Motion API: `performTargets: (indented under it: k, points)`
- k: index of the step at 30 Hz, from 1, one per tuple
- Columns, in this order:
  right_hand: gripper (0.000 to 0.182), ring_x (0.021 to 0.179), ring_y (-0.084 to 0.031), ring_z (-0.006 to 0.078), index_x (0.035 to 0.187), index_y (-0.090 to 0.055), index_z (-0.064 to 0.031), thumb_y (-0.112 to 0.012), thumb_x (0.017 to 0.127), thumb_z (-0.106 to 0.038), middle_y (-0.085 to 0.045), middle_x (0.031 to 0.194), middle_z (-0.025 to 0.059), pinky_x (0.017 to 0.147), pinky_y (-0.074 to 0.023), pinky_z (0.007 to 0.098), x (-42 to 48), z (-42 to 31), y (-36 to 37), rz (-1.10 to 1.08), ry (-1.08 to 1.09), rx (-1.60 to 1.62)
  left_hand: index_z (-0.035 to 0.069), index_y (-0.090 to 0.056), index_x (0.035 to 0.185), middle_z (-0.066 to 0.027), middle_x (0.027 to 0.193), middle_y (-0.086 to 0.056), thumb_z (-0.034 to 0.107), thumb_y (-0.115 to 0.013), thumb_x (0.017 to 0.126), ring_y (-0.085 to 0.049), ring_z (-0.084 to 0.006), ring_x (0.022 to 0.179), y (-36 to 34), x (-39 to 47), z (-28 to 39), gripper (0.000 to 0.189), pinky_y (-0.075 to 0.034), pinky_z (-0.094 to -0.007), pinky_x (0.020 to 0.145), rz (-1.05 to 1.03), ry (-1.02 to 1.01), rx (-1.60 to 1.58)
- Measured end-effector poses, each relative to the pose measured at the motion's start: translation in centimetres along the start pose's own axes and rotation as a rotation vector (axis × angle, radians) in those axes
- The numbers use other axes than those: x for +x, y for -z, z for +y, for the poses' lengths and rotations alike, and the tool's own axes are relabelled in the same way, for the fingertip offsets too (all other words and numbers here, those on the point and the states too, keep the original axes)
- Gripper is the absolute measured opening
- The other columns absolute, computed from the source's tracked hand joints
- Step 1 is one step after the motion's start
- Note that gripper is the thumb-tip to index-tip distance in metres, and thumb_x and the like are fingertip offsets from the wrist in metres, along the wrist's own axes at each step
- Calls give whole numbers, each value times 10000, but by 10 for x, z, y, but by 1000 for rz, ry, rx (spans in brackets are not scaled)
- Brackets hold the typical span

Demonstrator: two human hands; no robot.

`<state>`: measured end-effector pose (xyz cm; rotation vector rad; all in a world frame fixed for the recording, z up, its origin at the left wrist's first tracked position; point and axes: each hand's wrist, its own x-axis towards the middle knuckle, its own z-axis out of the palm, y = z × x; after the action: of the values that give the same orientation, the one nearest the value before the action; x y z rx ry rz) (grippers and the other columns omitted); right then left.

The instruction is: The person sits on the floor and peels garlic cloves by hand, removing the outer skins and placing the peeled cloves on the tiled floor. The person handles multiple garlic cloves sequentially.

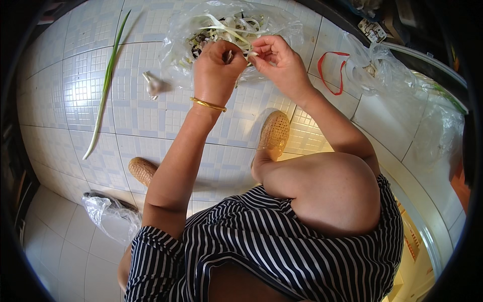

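My left hand [219,64], with a gold bangle [208,105] at its wrist, is curled around a small greyish-brown item [228,56], too hidden to name. Close beside it, my right hand [281,62] pinches a small white piece [252,54], like a garlic clove, between thumb and fingers. Both hands are over the near part of a spread clear plastic bag [175,45]. Vegetable trimmings [203,37], with pale peels and leaf strips, are heaped on the bag. To the left, a garlic bulb [153,87] rests on the tiled floor [162,124].
A long green onion [107,81] lies farther left on the floor. Right of the bag are a red ribbon loop [321,71] and more clear plastic bags [385,71]. My sandalled feet [274,130] stand below, and another plastic bag [113,217] lies at lower left.
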<state>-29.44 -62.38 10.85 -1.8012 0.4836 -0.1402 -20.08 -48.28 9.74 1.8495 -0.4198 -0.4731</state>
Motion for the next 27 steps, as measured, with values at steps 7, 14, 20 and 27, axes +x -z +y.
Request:
performTargets:
  k: [7,14,20,27]
  points:
    - [182,893,-604,83,1052,-547,-39,-650,902,-35,-629,1004,17,815,-501,229,0,-5,4,-47,-64,261,4,-675,876,16,676,-561,192,-663,910,-435,-33,525,16,15,-1,192,-322,-199,457,-108,436,-204]
    - [140,892,-610,84,1054,-570,-20,-626,927,-45,-651,977,34,814,-510,220,1,-8,6,-58,-85,298,9,-682,925,-2,789,-623,207,-690,902,-421,-24,515,12,8,-3,199,-294,-191,440,-166,501,-541]
    - [131,842,-613,88,1042,-588,-16,-631,933,-75,-646,940,28,769,-515,225,0,-2,7,-33,-116,244,19,-699,982,1,786,-618,195,-670,913,-422,-28,525,13,6,5,191,-298,-191,448,-221,491,-501]
    - [126,781,-578,86,988,-595,-30,-657,912,-109,-630,872,10,718,-489,235,-10,10,21,-349,-299,250,11,-656,1090,-19,865,-627,275,-567,979,-503,-68,669,20,16,-18,300,-383,-197,562,-231,701,-848]
